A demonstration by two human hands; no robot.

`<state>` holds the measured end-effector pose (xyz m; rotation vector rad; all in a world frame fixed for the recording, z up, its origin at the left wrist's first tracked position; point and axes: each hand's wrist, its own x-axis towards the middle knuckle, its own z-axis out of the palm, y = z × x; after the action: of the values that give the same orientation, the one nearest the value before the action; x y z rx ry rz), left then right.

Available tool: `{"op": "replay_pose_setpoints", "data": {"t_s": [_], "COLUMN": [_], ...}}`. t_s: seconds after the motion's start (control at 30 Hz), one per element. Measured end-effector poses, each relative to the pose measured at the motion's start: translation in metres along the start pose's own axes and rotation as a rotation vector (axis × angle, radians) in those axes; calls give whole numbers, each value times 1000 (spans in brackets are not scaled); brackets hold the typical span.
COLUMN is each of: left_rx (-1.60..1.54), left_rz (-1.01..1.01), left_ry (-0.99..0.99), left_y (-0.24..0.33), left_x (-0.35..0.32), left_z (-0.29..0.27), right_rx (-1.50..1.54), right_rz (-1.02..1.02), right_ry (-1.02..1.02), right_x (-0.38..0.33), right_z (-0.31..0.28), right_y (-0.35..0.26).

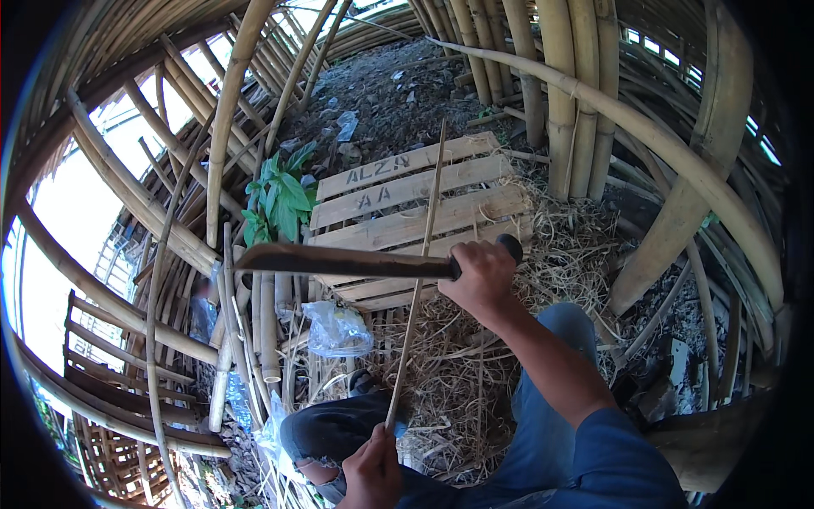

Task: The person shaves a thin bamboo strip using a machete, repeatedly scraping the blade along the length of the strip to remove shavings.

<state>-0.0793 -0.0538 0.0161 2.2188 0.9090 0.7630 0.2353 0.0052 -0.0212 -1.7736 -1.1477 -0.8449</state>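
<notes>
My right hand (482, 276) is closed around the black handle of a machete (348, 262), whose long dark blade points to the left. Below and to the left, my left hand (373, 469) grips the near end of a thin bamboo strip (412, 318). That strip slants up and away from me, its far end over a pallet of pale wooden slats (381, 231). The blade crosses the strip near my right hand; whether the two touch I cannot tell. My bent knees in jeans flank the strip's lower part.
Pale bamboo shavings (462, 382) cover the ground between my legs. A clear plastic bag (335, 329) lies left of them, near cut bamboo poles (269, 331). A leafy green plant (280, 197) stands beside the pallet. Thick bamboo posts (585, 102) and a bent pole (670, 161) rise at right.
</notes>
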Motion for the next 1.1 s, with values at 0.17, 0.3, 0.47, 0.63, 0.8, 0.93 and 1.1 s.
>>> {"op": "replay_pose_setpoints", "data": {"t_s": [0.17, 0.3, 0.47, 0.63, 0.8, 0.93, 1.1], "left_rx": [51, 159, 110, 137, 130, 139, 380], "left_rz": [-107, -53, -42, -5, -5, 81, 190], "left_ry": [-68, -69, -36, -98, -124, -168, -152], "left_y": [3, -8, -6, -6, -21, -33, -41], "left_x": [-12, -15, -29, -26, -39, -44, -49], "left_z": [-7, -4, -5, -10, -11, -13, -15], "right_rx": [-105, -47, -12, -76, -75, -157, -87], "right_rz": [37, 78, 16, 162, 104, 242, 90], "right_ry": [79, 50, 69, 60, 55, 3, 66], "right_x": [10, 2, 13, 6, 14, 14, 12], "right_z": [7, 5, 6, 9, 5, 9, 9], "right_y": [25, 9, 23, 28, 29, 37, 29]}}
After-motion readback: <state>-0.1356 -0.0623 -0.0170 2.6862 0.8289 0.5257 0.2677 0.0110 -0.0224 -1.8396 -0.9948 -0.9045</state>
